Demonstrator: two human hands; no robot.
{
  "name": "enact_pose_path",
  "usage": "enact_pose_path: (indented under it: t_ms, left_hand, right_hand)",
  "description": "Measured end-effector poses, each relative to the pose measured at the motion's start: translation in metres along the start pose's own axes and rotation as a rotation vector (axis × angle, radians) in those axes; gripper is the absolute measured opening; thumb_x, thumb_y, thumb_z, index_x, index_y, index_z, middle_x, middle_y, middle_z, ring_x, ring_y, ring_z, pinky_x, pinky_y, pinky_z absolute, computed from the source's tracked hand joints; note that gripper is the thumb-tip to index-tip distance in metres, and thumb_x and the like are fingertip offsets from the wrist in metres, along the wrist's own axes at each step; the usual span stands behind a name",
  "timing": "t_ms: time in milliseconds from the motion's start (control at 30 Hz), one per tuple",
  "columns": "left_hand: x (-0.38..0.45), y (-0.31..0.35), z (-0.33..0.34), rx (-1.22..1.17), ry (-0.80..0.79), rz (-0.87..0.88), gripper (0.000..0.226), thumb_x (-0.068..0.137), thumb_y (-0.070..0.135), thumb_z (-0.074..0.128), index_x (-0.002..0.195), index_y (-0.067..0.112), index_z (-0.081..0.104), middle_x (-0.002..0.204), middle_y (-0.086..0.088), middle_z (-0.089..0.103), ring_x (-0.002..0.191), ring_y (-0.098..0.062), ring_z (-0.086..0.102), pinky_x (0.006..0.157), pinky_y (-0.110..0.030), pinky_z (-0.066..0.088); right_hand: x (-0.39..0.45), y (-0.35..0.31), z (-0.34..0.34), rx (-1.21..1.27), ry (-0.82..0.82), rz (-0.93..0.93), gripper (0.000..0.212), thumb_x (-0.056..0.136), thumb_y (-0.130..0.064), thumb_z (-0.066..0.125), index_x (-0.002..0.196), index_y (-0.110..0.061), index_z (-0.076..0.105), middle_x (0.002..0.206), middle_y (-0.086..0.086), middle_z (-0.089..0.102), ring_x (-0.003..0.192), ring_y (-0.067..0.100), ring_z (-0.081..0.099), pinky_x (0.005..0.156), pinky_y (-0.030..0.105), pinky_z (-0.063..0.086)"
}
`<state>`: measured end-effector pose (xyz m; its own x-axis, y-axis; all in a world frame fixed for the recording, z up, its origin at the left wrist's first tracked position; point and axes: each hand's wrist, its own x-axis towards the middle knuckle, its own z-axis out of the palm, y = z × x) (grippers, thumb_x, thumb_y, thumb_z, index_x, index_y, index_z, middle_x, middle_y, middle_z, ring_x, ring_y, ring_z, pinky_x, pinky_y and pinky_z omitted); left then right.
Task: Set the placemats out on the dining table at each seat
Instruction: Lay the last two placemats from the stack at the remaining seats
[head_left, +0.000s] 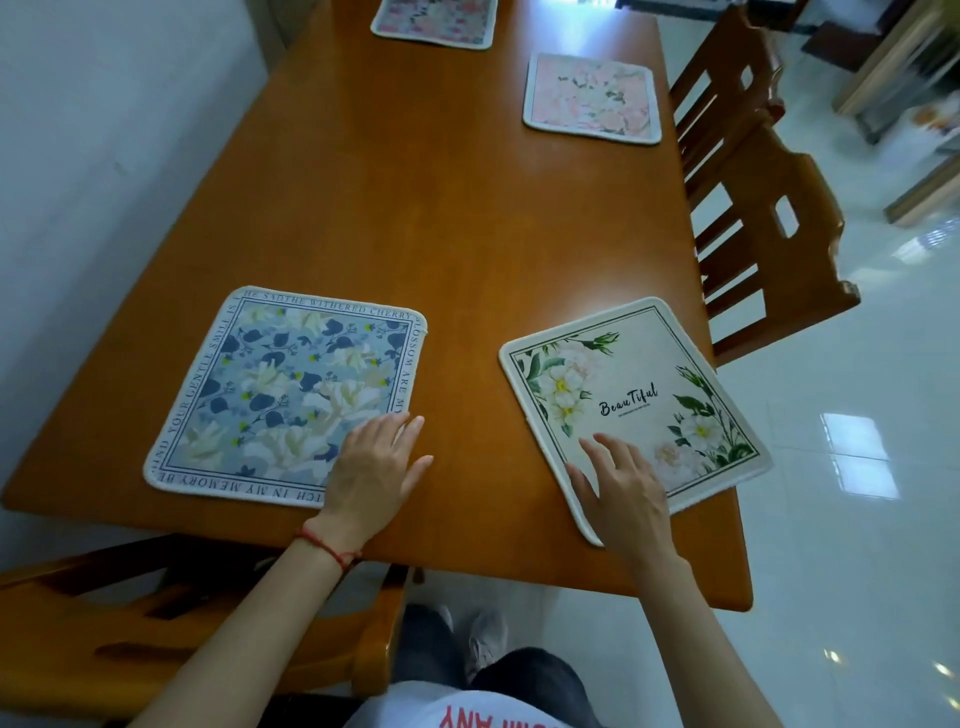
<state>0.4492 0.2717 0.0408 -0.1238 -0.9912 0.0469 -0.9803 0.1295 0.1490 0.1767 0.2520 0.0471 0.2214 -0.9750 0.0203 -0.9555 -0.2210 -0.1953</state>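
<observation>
Four placemats on the dining table (441, 218). Blue floral placemat (280, 389) lies flat near the near-left corner; left hand (371, 470) rests flat on its near-right corner, fingers straight and slightly spread. White "Beautiful" placemat (634, 405) sits skewed at the near-right corner, its right corner overhanging the table's right edge; right hand (621, 491) touches its near-left part, fingers apart, gently bent. Pink placemat (592, 98) by the right edge, farther back. Another pink one (434, 21) at the far end. Wooden chairs (753, 208) along the right side.
</observation>
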Motion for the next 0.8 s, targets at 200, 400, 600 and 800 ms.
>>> enact_pose_path:
  t_ms: [200, 400, 600, 800]
  left_hand:
    - [0.007, 0.018, -0.002, 0.018, 0.014, -0.010, 0.050, 0.088, 0.044, 0.040, 0.117, 0.008, 0.059, 0.111, -0.012, 0.066, 0.103, -0.026, 0.063, 0.088, -0.042, 0.051]
    - [0.021, 0.051, 0.005, 0.035, -0.041, -0.074, 0.070, 0.094, 0.053, 0.008, 0.120, 0.010, 0.056, 0.116, -0.011, 0.064, 0.108, -0.027, 0.060, 0.091, -0.044, 0.050]
    - [0.041, 0.110, 0.015, 0.112, -0.024, -0.193, 0.050, 0.089, 0.044, 0.042, 0.118, 0.007, 0.058, 0.116, -0.014, 0.064, 0.108, -0.030, 0.061, 0.091, -0.046, 0.048]
    - [0.042, 0.173, 0.028, 0.036, -0.005, -0.375, 0.044, 0.082, 0.031, 0.063, 0.117, 0.005, 0.059, 0.115, -0.018, 0.064, 0.109, -0.033, 0.060, 0.090, -0.049, 0.047]
  right_hand:
    - [0.004, 0.021, -0.008, 0.006, 0.029, 0.006, 0.048, 0.087, -0.041, 0.037, 0.109, -0.007, 0.063, 0.107, 0.013, 0.067, 0.098, 0.030, 0.063, 0.074, 0.041, 0.055]
    - [0.017, 0.066, -0.012, 0.060, 0.019, -0.024, 0.053, 0.092, -0.046, 0.029, 0.110, -0.009, 0.062, 0.110, 0.013, 0.065, 0.101, 0.029, 0.062, 0.076, 0.040, 0.054]
    - [0.037, 0.128, -0.029, 0.103, -0.011, -0.138, 0.063, 0.094, -0.050, 0.017, 0.107, -0.010, 0.063, 0.110, 0.012, 0.066, 0.100, 0.028, 0.063, 0.075, 0.039, 0.055]
    - [0.056, 0.190, -0.041, 0.074, -0.006, -0.243, 0.049, 0.090, -0.044, 0.034, 0.106, -0.010, 0.065, 0.106, 0.009, 0.067, 0.097, 0.028, 0.064, 0.076, 0.037, 0.055]
